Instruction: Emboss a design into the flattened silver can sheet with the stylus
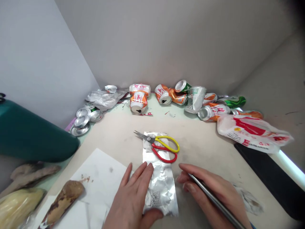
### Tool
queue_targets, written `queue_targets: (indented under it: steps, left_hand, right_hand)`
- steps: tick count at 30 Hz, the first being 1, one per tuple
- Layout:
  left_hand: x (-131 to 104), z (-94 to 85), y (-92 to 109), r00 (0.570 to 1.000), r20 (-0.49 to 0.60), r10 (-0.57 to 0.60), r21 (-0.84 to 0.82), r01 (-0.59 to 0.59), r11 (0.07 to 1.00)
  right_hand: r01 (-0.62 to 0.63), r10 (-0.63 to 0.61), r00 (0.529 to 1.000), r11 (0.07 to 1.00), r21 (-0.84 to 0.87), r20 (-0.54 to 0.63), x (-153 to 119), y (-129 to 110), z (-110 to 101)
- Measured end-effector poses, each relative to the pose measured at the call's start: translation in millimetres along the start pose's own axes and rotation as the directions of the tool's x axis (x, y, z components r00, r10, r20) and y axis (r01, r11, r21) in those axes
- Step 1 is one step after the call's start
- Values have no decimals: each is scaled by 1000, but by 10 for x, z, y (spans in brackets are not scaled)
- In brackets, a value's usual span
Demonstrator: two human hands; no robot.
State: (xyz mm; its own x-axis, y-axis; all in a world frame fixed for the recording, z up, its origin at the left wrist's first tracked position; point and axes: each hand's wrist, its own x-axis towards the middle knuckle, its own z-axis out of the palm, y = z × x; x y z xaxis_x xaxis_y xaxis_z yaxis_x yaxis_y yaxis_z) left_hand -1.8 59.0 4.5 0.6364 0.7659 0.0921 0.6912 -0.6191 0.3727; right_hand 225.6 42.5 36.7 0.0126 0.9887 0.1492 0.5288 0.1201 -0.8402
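Note:
My left hand lies flat with fingers spread, pressing the left side of a strip of silver metal sheet. A small textured pattern shows on the sheet near its lower end. In my right hand is a slim dark metal pen-like tool, gripped between thumb and fingers just right of the sheet; its tip is partly hidden by the fingers. Scissors with one yellow and one red handle rest across the sheet's far end, blades pointing left.
Crushed drink cans line the back wall, beside a plastic cup. Can ends pile at left. A plastic bag and black slab lie right. White paper, a brown-stained object and a teal cylinder occupy the left.

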Motion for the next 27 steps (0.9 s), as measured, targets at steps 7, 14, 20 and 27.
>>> queue_targets:
  steps: [7,14,20,27]
  left_hand:
    - [-10,-26,16,995,27,-91,-21,92,996]
    - [85,-98,5,998,-9,-63,-45,62,997]
    - [121,-133,8,996,59,-69,-89,74,993]
    - [108,-120,81,993,72,-89,-39,92,995]
  right_hand:
    - [-18,28,994,995,93,-104,-131,53,61]
    - [-169,158,985,966,198,71,-118,-45,226]
    - [-272,289,957,933,235,-40,-99,-30,226]
    - [-250,286,957,888,387,-39,-107,-60,225]
